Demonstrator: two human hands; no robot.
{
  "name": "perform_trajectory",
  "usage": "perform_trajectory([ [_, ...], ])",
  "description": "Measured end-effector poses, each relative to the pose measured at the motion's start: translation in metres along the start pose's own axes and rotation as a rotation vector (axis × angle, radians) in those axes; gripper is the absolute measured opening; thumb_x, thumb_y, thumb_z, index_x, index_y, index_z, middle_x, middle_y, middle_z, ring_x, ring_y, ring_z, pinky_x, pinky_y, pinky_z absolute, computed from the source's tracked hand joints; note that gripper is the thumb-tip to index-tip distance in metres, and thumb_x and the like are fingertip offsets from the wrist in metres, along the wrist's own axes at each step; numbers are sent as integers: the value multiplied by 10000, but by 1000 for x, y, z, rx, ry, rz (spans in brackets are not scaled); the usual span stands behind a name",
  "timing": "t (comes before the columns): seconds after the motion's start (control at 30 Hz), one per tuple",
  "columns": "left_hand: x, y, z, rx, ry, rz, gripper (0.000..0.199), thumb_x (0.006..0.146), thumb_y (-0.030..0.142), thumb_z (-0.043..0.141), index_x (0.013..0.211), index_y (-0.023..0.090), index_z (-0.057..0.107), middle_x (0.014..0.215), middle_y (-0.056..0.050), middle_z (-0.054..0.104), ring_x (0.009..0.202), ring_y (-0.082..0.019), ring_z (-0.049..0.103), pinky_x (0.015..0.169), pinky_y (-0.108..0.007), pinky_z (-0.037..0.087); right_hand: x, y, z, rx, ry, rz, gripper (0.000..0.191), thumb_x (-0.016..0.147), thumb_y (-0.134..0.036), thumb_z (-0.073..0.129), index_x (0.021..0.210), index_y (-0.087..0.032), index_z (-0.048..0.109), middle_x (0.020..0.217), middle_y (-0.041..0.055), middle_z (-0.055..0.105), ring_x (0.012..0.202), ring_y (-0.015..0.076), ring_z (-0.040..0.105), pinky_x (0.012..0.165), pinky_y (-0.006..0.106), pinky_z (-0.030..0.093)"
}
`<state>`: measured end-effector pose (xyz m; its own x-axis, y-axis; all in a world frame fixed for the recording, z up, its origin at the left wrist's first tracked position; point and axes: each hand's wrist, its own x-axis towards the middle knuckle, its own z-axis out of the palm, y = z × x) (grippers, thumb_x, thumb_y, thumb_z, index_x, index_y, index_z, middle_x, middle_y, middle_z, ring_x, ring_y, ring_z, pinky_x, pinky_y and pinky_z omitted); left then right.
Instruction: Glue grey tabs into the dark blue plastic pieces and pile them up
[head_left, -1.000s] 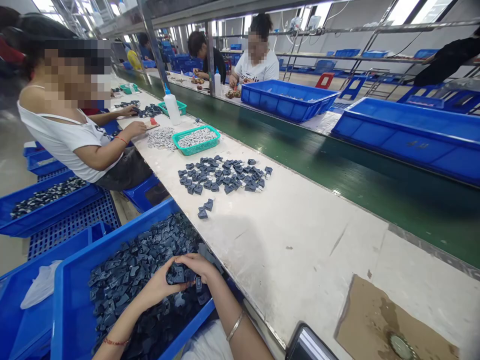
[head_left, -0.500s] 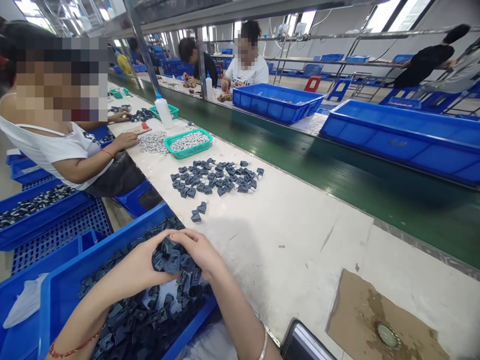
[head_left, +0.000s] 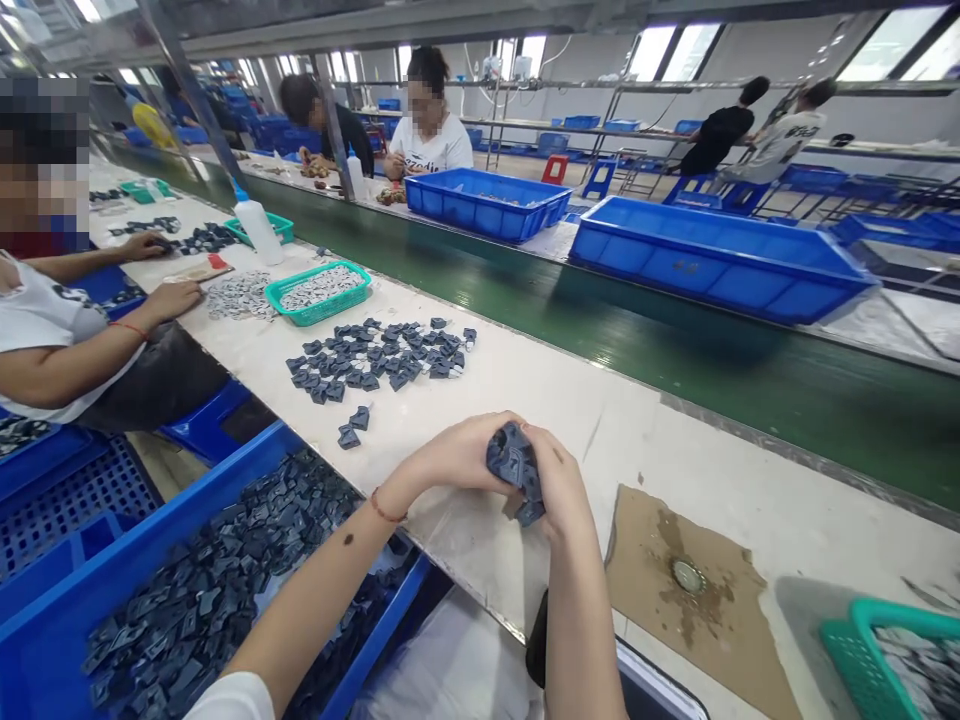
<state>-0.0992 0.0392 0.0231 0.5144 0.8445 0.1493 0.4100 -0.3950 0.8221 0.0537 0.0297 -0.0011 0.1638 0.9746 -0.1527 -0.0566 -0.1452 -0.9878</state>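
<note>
Between my left hand (head_left: 472,455) and my right hand (head_left: 555,470) is a cupped handful of small dark grey plastic parts (head_left: 514,462). Both hands are closed around the parts, above the near edge of the white table (head_left: 525,370). Below and left of my forearms, a blue bin (head_left: 37,620) holds a heap of the same dark parts (head_left: 202,570). More of them lie spread on the table (head_left: 375,358), with a few set apart nearer the edge (head_left: 352,428).
A brown cardboard piece (head_left: 637,560) with a round metal cap (head_left: 688,575) lies right of my hands. A phone (head_left: 652,690) is at the table edge. Green baskets (head_left: 319,297), a white bottle (head_left: 256,228) and a co-worker's arm (head_left: 142,310) are left. Blue bins (head_left: 712,260) stand beyond the green belt (head_left: 517,290).
Both hands have lifted from over the blue bin and moved right, over the table, carrying the handful of dark parts. The view has turned right, and another green basket shows at the lower right.
</note>
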Motion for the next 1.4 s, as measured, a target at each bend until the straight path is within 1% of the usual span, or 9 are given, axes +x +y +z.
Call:
perform_trajectory([
  [0.23,18,-13,39,104,113,32,783,697,101,747,1440,205,523,1449,-151,565,1389,-342,500,1208,-510,392,11,14,-10,-83,221,13,480,772,-494,561,1088,-172,727,1180,128,726,1155,287,653,1007,385,496],
  [0.67,-16,-21,34,210,293,-110,677,936,366,707,1537,229,428,1657,-176,390,1595,-356,259,1283,-585,256,7,21,2,-377,301,54,592,908,-513,504,1459,-297,537,1556,148,342,1464,385,367,1198,574,284],
  [0.8,-49,-17,29,267,412,-125,516,997,413,610,1478,268,494,1625,-113,465,1587,-331,292,1276,-561,285,1,13,2,-442,284,-40,588,909,-497,525,1460,-291,533,1607,150,320,1528,409,254,1208,627,220],
  [0.93,-124,-29,17,381,703,-261,349,1037,386,482,1358,254,519,1552,-106,504,1554,-281,339,1287,-500,274,-29,-7,16,-459,260,-196,558,920,-445,523,1436,-230,531,1646,168,286,1562,385,177,1234,601,171],
  [1.03,-201,-56,14,477,908,-492,326,1039,375,418,1308,204,490,1493,-172,486,1487,-325,391,1267,-571,257,-69,-10,43,-347,-13,-394,435,1027,-398,354,1367,-192,533,1411,171,542,1355,284,499,1164,470,359],
  [1.1,-253,-77,20,503,903,-653,354,987,420,463,1252,195,531,1397,-180,550,1400,-378,475,1209,-626,324,-96,1,66,-427,-576,-383,472,1071,-343,193,1342,-197,551,1305,149,607,1271,242,565,1116,422,414],
  [1.2,-318,-97,43,478,747,-838,404,855,492,536,1122,204,626,1206,-156,669,1199,-413,627,1054,-643,492,-121,38,102,-558,-1036,-301,341,984,-364,550,1300,-287,653,1269,48,690,1247,215,616,1081,337,461],
  [1.33,-363,-96,88,431,485,-941,493,763,458,666,1206,241,682,1244,-115,726,1200,-375,669,1042,-535,549,-118,108,139,-955,-1277,-39,1012,601,-403,943,1487,-129,537,1550,292,476,1468,510,391,1161,681,321],
  [1.4,-368,-93,106,424,379,-970,658,695,403,742,1326,241,655,1320,-122,707,1295,-389,621,1104,-521,510,-113,139,149,-1121,-1335,58,1202,505,-395,990,1550,-132,458,1634,322,346,1528,542,265,1164,749,246],
])
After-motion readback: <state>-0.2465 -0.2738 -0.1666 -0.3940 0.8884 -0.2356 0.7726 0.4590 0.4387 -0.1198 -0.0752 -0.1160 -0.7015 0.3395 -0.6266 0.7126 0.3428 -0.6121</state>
